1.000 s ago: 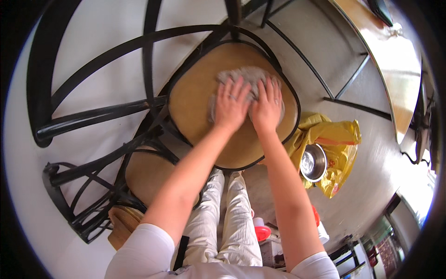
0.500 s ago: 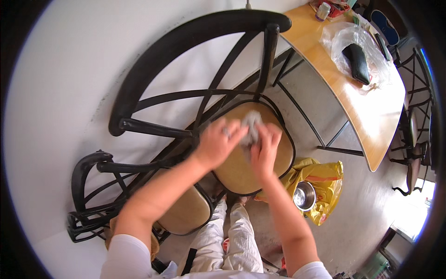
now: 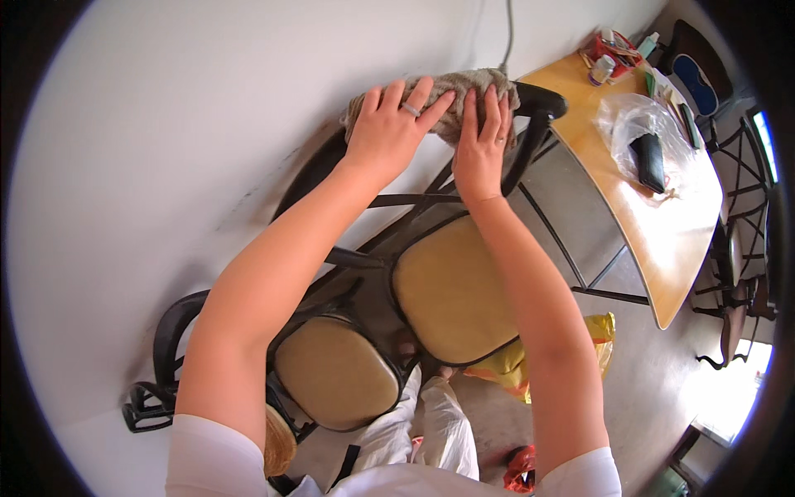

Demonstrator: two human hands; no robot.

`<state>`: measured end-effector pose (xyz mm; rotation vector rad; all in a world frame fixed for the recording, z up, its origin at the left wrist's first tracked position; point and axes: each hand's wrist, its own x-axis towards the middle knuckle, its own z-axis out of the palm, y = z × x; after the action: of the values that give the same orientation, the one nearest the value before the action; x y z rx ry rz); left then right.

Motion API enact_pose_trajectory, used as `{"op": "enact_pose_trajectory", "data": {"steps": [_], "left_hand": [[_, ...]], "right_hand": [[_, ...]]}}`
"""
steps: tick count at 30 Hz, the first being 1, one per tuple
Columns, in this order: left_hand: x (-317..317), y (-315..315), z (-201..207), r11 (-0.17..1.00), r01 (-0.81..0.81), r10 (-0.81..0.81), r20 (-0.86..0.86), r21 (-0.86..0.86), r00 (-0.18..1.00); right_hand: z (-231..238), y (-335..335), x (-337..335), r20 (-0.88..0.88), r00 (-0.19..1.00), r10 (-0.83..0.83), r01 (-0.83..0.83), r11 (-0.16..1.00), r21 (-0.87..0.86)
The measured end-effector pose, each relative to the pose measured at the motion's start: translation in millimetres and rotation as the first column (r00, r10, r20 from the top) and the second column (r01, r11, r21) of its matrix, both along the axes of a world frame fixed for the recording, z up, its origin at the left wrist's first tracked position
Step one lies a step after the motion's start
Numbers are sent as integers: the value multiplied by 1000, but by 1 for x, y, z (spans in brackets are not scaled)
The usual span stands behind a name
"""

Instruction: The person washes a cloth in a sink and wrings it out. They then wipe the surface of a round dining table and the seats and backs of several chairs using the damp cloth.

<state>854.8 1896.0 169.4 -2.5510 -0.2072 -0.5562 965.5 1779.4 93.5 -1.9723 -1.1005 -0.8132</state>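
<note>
A grey-brown cloth lies draped over the curved top rail of a black wooden chair, near the white wall. My left hand, with a ring on one finger, grips the cloth from above with its fingers bent over the rail. Close beside it, my right hand presses the cloth onto the rail, fingers curled over it. The parts of the rail under the cloth are hidden. Below my forearms is the chair's tan padded seat.
A second chair with a tan seat stands to the left. At the right, a wooden table carries a clear plastic bag, a black case and a red basket. A yellow bag lies on the floor, partly behind my right arm.
Both hands have moved up and away from above the seat onto the chair's top rail. The cloth, bunched between my fingers before, is now spread over the rail.
</note>
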Motion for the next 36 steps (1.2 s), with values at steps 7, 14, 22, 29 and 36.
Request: {"op": "enact_pose_trajectory", "data": {"steps": [7, 14, 22, 29, 36], "left_hand": [[-112, 7, 25, 962, -225, 206, -129, -158, 970], [-197, -6, 53, 845, -329, 241, -249, -422, 938], [-234, -44, 43, 397, 67, 443, 255, -915, 859], [-223, -66, -37, 310, 397, 611, 501, -864, 613], [-220, -92, -93, 415, 185, 683, 439, -891, 583]], "right_hand": [[1, 47, -124, -355, 898, 261, -220, 964, 152], [38, 31, -189, -532, 691, 489, -434, 870, 235], [78, 19, -217, -549, 467, 693, -614, 701, 362], [-13, 20, -278, -410, 698, 587, -452, 805, 383], [-60, 12, -270, -415, 688, 596, -469, 801, 372]]}}
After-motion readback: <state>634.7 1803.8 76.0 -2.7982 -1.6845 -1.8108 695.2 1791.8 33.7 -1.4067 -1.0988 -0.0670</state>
